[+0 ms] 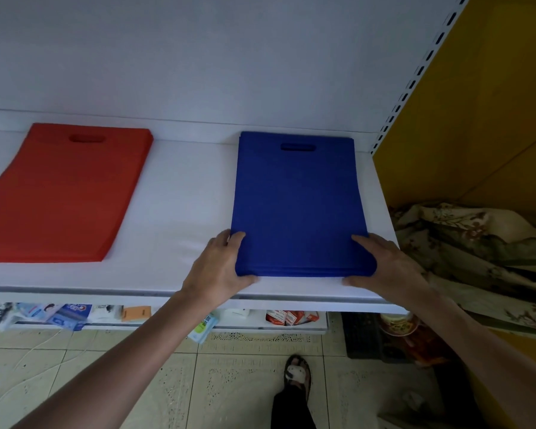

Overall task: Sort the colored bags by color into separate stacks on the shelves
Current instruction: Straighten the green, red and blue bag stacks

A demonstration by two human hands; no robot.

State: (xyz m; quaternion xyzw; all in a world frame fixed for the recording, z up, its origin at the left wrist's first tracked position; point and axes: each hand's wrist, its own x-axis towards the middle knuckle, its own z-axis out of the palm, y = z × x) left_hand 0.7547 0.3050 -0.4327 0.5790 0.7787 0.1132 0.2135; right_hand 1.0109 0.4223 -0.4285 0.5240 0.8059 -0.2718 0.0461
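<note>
Matt cloth bags [297, 205], smooth shelf [180, 193]

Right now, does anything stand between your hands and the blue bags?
Nothing visible. The left hand and right hand grip the blue bags at the near corners, on the shelf; the red bags lie apart, leftward.

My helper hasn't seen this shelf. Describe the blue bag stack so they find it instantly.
Find the white shelf. At its right end, beside the yellow panel, lies the blue stack. Its only neighbour, the red stack, lies further left.
</note>
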